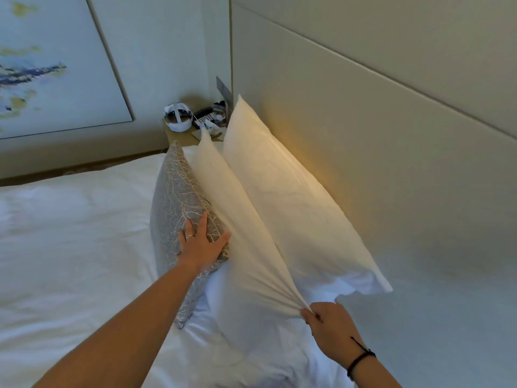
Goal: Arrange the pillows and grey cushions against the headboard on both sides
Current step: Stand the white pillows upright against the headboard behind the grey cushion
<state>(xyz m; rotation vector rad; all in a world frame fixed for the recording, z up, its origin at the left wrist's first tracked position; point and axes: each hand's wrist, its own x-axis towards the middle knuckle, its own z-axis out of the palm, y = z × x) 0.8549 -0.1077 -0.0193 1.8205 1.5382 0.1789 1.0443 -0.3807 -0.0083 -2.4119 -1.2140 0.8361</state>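
Two white pillows stand on edge on the bed. The back pillow (pixel 293 197) leans against the beige headboard (pixel 377 130). The front pillow (pixel 246 247) leans on it. A grey cushion (pixel 173 203) with a pale branching pattern stands upright in front of both. My left hand (pixel 200 245) presses flat on the cushion's face, fingers spread. My right hand (pixel 326 324) pinches the near corner of the front pillow and pulls its cover taut.
White bedding (pixel 70 247) spreads to the left. A bedside table (pixel 181 137) at the far corner carries a white headset, a phone and small cards. A framed painting (pixel 42 65) hangs on the left wall.
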